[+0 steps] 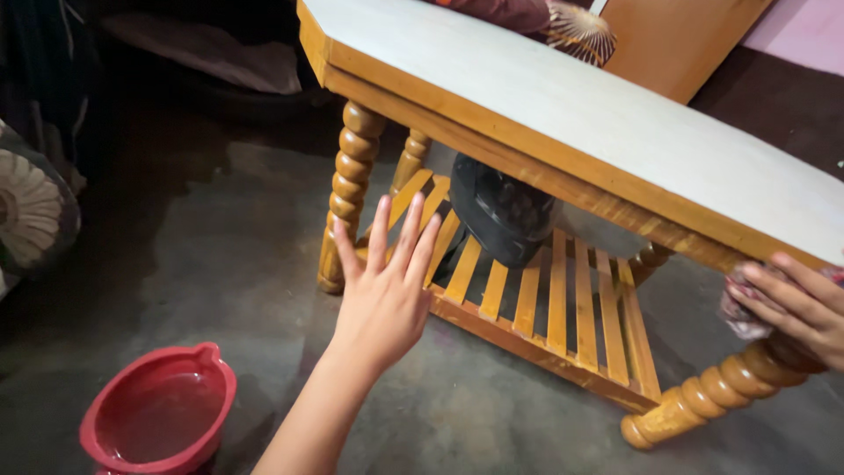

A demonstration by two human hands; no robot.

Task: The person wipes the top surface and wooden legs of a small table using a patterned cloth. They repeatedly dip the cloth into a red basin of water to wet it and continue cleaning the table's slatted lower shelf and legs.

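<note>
Pressing cloth (745, 310) on table leg (716, 390), right hand (800, 308)

- Setting: a room in a home, seen from where I crouch.
- Furniture: wooden table (571, 114) with pale top, spiral-turned legs and slatted lower shelf (563, 308), a black shoe (501, 211) stowed on it.
- Floor: bare grey concrete (202, 255), mottled and dull.
- Household ware: red plastic basin (160, 413) holding water, on the floor.
- Backdrop: wooden panel (668, 35) and pink wall (804, 31) behind the table.
</note>
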